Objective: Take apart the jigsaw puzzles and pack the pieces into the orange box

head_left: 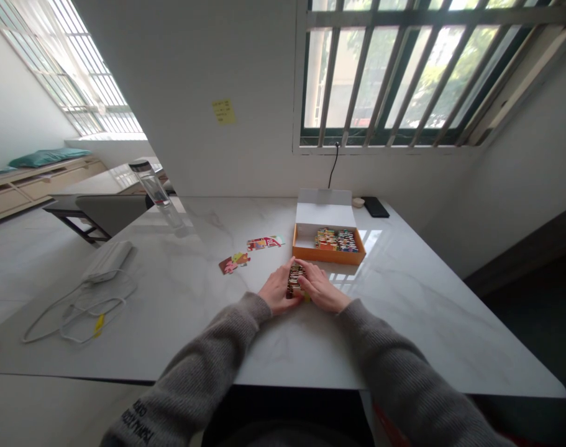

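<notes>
Both my left hand (277, 288) and my right hand (320, 287) press from either side on a small stack of colourful cards (296, 279), which stands on edge on a white marble table (180, 338). Just beyond my hands is an orange cardboard box (329, 254) with a white lid (326, 208) standing open. Rows of similar cards (337, 239) stand packed in the box. Left of my hands, two loose picture cards lie flat, one red and white (264, 243), the other red with green and pink (233, 262). My hands do not touch these.
A tall clear glass bottle (156, 192) stands at the table's far left corner. A white power adapter (108, 261) and looped white cable (75, 316) lie at the left. A black phone (376, 207) and small white object (358, 202) sit at the back edge.
</notes>
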Motion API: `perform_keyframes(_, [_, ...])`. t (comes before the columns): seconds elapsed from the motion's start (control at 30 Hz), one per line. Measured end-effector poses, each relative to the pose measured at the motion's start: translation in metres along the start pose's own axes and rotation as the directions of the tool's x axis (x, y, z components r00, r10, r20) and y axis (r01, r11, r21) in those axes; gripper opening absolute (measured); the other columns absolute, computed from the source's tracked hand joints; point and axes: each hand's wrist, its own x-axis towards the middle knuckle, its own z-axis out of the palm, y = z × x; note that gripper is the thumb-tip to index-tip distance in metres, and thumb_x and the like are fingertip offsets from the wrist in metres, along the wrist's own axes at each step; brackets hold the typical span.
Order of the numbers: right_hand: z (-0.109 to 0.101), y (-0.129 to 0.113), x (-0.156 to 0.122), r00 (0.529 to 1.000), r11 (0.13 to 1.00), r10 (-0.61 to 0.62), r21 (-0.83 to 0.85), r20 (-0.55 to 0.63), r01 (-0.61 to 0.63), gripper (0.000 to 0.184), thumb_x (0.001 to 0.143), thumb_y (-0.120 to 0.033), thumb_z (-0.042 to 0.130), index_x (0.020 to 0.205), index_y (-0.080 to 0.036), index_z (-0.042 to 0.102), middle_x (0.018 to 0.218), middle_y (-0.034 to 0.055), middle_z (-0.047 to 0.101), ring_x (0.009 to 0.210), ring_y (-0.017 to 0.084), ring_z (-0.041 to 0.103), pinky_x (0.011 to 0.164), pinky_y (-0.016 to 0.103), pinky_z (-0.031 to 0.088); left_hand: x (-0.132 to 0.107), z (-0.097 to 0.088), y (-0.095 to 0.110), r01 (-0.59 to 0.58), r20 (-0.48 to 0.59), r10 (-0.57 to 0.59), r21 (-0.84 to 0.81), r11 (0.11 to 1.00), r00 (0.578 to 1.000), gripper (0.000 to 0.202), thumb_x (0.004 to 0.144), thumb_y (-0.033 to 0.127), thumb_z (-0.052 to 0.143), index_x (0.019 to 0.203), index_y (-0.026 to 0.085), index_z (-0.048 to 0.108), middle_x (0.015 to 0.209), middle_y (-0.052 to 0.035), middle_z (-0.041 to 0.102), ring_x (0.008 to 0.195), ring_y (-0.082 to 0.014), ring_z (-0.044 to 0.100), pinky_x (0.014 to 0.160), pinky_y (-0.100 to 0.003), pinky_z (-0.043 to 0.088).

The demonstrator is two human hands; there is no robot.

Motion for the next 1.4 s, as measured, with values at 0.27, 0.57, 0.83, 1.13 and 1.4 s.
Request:
perform_keyframes(0.27, [0.009,0.005,0.004,0.992,0.998,-0.066,0.005,-0.11,0.067,0.048,0.101,-0.042,0.031,0.145,-0.022,0.034,0.127,0.0121,0.051,0.121,0.027,0.047,0.108,0.05,0.033,-0.002,0.005,0.011,0.041,0.019,-0.043,0.071,0.997,0.999,0.102,0.073,0.028,0.066,0.154,0.018,0.004,0.138,-0.0186,0.042,0.124,-0.0354,0.045,0.103,-0.054,0.04])
perform_keyframes(0.57, [-0.004,0.004,-0.001,0.989,0.981,-0.145,0.13,-0.026,0.147,0.078,0.084,-0.039,0.067,0.149,-0.024,0.028,0.13,0.0116,0.046,0.127,0.027,0.046,0.11,0.046,0.037,0.004,-0.034,-0.022,-0.016,0.086,0.017,-0.005,1.0,0.996,0.102,0.073,0.035,0.07,0.153,0.018,0.01,0.145,-0.0176,0.039,0.132,-0.0328,0.039,0.111,-0.05,0.034])
perform_keyframes(0.83, [-0.006,0.001,-0.001,0.994,0.988,-0.106,0.112,-0.021,0.107,0.073,0.084,-0.041,0.067,0.146,-0.024,0.032,0.133,0.0111,0.046,0.128,0.026,0.045,0.111,0.043,0.037,0.043,-0.114,-0.119,0.309,0.072,-0.406,0.532,0.788,0.911,0.049,0.084,0.028,0.057,0.131,0.014,0.054,0.128,-0.0142,0.058,0.119,-0.0289,0.051,0.103,-0.039,0.041])
perform_keyframes(1.13, [-0.007,0.001,-0.002,0.994,0.987,-0.11,0.118,-0.012,0.111,0.075,0.084,-0.043,0.067,0.147,-0.022,0.031,0.133,0.0117,0.046,0.129,0.026,0.045,0.111,0.041,0.037,0.066,-0.11,-0.138,0.343,0.106,-0.487,0.582,0.737,0.867,0.056,0.076,0.032,0.063,0.131,0.023,0.058,0.117,-0.0132,0.058,0.108,-0.0324,0.055,0.093,-0.041,0.045])
perform_keyframes(1.4, [-0.009,-0.001,-0.002,0.994,0.986,-0.109,0.124,-0.012,0.109,0.076,0.083,-0.041,0.07,0.146,-0.022,0.033,0.13,0.0118,0.047,0.126,0.027,0.047,0.109,0.043,0.038,0.07,-0.116,-0.139,0.338,0.149,-0.447,0.463,0.82,0.882,0.044,0.067,0.028,0.069,0.111,0.024,0.07,0.108,-0.0066,0.059,0.079,-0.0199,0.062,0.08,-0.032,0.049])
